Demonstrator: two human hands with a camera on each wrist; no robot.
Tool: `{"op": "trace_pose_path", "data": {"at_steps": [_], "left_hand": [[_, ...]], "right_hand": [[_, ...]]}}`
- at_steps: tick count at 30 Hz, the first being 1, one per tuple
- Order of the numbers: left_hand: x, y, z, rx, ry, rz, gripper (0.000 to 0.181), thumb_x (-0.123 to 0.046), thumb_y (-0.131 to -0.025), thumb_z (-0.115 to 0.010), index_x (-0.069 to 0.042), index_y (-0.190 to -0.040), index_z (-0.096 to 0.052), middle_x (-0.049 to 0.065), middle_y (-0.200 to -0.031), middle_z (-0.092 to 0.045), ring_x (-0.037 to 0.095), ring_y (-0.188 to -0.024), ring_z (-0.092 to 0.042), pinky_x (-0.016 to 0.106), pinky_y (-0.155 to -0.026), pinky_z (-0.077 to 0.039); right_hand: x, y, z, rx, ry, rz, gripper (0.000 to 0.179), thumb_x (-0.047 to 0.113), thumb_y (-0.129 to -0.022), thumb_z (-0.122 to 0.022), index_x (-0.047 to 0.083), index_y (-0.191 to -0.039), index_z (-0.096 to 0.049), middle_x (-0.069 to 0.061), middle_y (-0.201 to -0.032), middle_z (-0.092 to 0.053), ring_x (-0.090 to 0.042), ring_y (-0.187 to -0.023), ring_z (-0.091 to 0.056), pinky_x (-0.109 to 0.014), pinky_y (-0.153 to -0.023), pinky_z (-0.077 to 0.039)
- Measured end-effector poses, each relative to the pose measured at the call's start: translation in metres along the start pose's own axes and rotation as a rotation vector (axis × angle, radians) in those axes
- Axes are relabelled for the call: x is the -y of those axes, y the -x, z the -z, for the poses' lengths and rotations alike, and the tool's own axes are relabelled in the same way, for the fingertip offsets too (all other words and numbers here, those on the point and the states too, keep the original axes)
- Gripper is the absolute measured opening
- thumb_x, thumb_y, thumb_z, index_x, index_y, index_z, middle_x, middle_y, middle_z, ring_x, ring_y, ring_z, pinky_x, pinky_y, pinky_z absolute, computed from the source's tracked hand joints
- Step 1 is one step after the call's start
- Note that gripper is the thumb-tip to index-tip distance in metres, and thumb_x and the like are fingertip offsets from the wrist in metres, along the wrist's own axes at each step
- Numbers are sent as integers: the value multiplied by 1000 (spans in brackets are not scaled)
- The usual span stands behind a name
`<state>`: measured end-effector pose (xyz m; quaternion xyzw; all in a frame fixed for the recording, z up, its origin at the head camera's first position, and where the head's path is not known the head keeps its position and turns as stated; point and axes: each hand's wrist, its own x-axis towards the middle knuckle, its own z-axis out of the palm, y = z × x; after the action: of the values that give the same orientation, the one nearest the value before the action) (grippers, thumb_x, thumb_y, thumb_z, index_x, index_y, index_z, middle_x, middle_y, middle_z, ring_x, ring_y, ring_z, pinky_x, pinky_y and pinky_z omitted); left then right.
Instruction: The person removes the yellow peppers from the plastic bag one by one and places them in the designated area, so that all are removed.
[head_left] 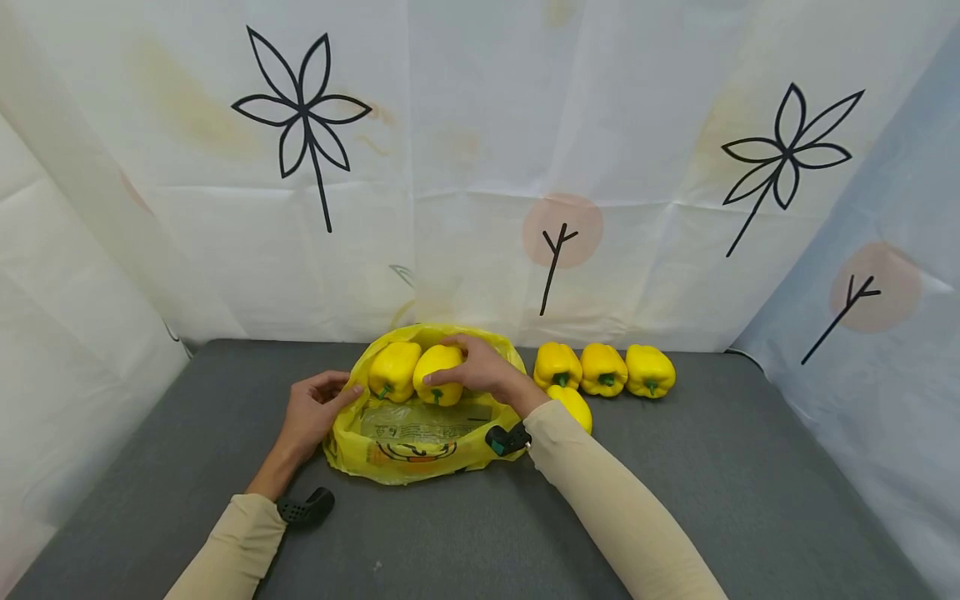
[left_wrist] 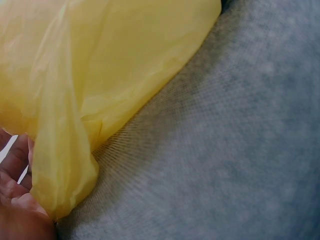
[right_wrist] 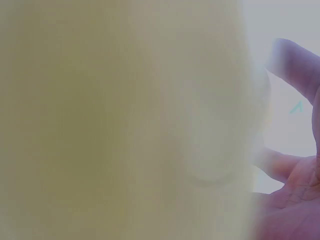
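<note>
A yellow plastic bag (head_left: 352, 454) lies with its mouth spread on the grey table. Inside it, one yellow bell pepper (head_left: 393, 369) sits on the left, and a second yellow bell pepper (head_left: 432, 367) is right beside it. My right hand (head_left: 483, 367) reaches over the bag's right side and grips this second pepper between thumb and fingers. At the left rim, my left hand (head_left: 311, 412) holds the bag's edge between thumb and fingers. The left wrist view shows a gathered fold of the bag (left_wrist: 65, 165) by the fingers. Blurred yellow covers most of the right wrist view.
To the right of the bag, three yellow bell peppers stand in a row: a near one (head_left: 557, 365), a middle one (head_left: 603, 369) and a far one (head_left: 650, 371). Another pepper (head_left: 573, 407) is partly hidden behind my right sleeve. A white printed cloth (head_left: 465, 167) hangs behind the table.
</note>
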<state>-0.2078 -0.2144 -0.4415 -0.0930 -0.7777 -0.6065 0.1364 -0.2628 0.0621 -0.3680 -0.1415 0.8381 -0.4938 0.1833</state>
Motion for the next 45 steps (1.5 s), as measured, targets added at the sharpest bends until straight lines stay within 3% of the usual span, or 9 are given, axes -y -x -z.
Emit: {"op": "trace_pose_path", "data": {"at_steps": [10,33,45], "left_hand": [[14,-2,2,-5,16,1,24,-10,-95,-74,6,-112,-72,4,-93,-70,11,-77,-62,22,-67,-53],[13,-2,2,-9,13,1,24,-11,-95,-73,6,-112,-72,5,-94,-70,11,-78,-62,21,-67,-53],[14,-2,2,-7,8,7,25,-11,-95,-74,6,-113,-72,4,-94,-70,10,-79,-62,21,-67,-53]], "right_hand": [[12,15,3,-6,2,19,81,34,-84,-85,18,-153,-46,-16,-150,-42,-31,-127,-51,-44,-97,-50],[27,60,20,9,-40,146,75,32,-85,-84,25,-151,-49,-1,-154,-40,-31,-134,-43,-46,-95,-50],[22,75,29,-11,-68,188,75,29,-85,-84,25,-151,-48,-1,-152,-43,-33,-132,-45,-44,-90,-54]]}}
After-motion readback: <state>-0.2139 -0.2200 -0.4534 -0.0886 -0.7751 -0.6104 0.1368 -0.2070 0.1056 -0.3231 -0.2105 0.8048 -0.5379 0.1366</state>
